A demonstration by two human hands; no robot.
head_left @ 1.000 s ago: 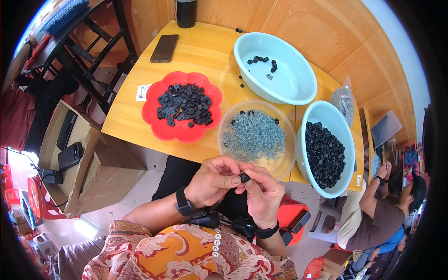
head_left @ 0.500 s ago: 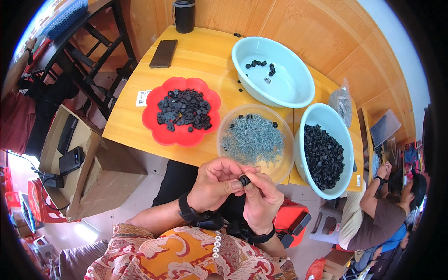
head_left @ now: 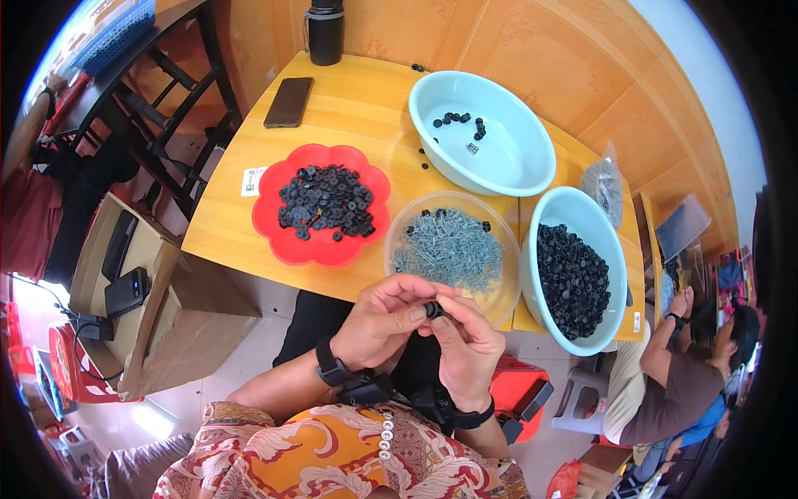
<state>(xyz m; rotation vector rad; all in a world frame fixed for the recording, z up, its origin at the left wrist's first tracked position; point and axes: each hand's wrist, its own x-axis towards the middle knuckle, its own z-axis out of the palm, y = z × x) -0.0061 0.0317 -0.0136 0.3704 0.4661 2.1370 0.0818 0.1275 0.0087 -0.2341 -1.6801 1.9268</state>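
Observation:
A small round black plastic part is pinched between the fingertips of my left hand and my right hand, just over the table's near edge. Both hands are closed on it, and the fingers cover most of it. Right beyond them sits a clear round tray with a heap of silvery screws and a few black pieces. To its left, a red flower-shaped dish carries flat black washers. On the right, a light blue basin contains many black caps.
Another light blue basin stands at the back with several black pieces inside. A phone, a dark flask and a bag of small parts lie around the yellow table. A cardboard box is at left; a person sits at right.
Both hands have risen very slightly and the black part sits deeper between the fingertips. The whole view has shifted a little; the dishes and basins keep their places on the table.

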